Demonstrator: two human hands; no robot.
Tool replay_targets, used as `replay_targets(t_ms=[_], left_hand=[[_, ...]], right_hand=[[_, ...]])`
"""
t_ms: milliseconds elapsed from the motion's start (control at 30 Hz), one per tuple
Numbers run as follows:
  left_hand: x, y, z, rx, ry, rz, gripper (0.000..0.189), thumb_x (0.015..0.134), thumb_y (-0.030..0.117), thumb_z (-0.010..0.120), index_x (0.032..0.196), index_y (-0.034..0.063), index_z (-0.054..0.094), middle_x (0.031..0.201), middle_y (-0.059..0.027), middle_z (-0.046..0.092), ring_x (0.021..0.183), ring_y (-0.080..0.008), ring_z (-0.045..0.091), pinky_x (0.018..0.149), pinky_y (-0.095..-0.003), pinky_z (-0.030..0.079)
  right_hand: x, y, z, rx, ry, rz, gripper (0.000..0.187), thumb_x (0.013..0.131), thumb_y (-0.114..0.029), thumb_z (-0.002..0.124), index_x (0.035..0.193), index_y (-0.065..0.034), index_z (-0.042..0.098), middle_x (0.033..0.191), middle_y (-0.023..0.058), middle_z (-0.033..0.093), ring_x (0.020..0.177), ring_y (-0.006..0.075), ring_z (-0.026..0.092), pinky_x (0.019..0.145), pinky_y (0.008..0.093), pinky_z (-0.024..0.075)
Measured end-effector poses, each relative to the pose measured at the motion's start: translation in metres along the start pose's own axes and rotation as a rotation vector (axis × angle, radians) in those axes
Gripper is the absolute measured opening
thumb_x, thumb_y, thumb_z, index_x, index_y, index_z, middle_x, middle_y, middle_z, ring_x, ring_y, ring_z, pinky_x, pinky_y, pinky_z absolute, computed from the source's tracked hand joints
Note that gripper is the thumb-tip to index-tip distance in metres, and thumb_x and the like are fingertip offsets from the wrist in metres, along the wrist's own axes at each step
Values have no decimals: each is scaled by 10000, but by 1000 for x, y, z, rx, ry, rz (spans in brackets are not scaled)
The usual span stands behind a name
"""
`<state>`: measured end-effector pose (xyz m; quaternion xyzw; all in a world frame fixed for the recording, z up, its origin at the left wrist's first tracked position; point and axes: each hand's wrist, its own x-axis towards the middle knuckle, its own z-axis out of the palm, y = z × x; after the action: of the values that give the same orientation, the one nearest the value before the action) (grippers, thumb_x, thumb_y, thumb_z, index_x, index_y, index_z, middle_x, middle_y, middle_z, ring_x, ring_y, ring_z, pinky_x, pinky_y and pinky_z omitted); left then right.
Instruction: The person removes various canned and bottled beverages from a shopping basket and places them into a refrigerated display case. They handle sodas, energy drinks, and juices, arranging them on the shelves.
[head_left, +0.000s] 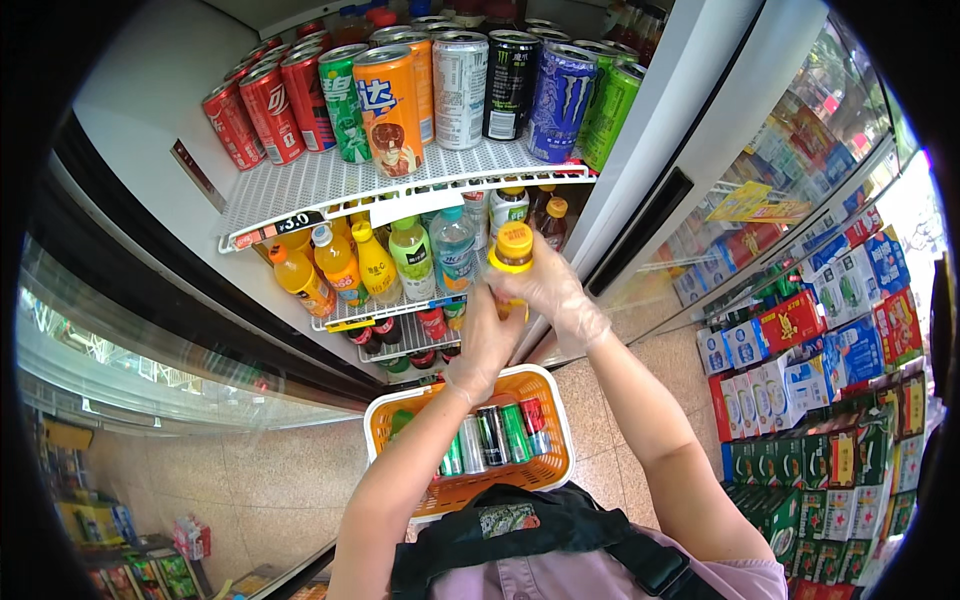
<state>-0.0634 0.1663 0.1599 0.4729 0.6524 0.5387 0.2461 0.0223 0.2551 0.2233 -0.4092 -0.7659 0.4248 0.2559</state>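
In front of the open drinks cooler I hold a bottle with a yellow cap (515, 241) upright between both hands. My right hand (553, 294), in a thin transparent glove, grips it just below the cap from the right. My left hand (486, 337), gloved the same way, closes around its lower part; most of the label is hidden by my fingers. Right behind the hands, the cooler's middle shelf carries a blue-capped clear bottle (454, 251) and a green-capped bottle (411, 259). Beneath my forearms stands an orange basket with a white rim (561, 420), with several drink cans (492, 436) inside.
Several upright cans, among them an orange can (388, 112) and a purple Monster can (562, 105), fill the upper wire shelf (292, 187). A glass door with a dark handle (651, 225) is at the right. Stacked drink cartons (821, 457) line the right side above the tiled floor (262, 480).
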Motion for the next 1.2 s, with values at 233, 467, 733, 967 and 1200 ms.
replay_targets(t_ms=[233,467,733,967,1200], left_hand=[[33,-5,-2,-23,-24,18,454,862,42,544,1288,-13,397,1182,-178,548,1086,-274,553,960,-348,418],[48,-37,0,-211,-126,-7,551,824,9,539,1347,-18,367,1289,-267,519,1232,-379,515,1023,-390,399],[43,-8,-33,-251,-39,-186,636,914,71,487,1490,-31,237,1490,-224,366,1379,-280,382,1107,-355,331],[37,-37,-19,-315,210,-339,661,886,99,547,1452,-67,250,1431,-197,411,1312,-273,428,1119,-358,289],[47,-58,-13,-504,159,-311,701,813,28,545,1443,-55,251,1290,-156,452,1150,-229,453,1019,-312,336]], right_hand=[[56,42,17,99,13,-166,718,712,-305,815,1300,-34,506,1242,170,585,1159,305,582,993,369,458],[75,45,19,-11,11,-81,685,691,-283,805,1270,-29,540,1193,175,621,1116,313,610,973,380,475],[81,-12,-18,-366,91,45,540,773,-391,701,1210,-85,619,1113,184,676,1024,349,647,916,400,502],[112,-15,-22,-646,99,-17,395,935,-286,514,1276,-93,557,1291,180,583,1163,363,567,980,408,475],[147,19,-23,-811,9,-144,466,947,-289,492,1371,-95,476,1429,165,472,1300,323,472,1082,400,389]])
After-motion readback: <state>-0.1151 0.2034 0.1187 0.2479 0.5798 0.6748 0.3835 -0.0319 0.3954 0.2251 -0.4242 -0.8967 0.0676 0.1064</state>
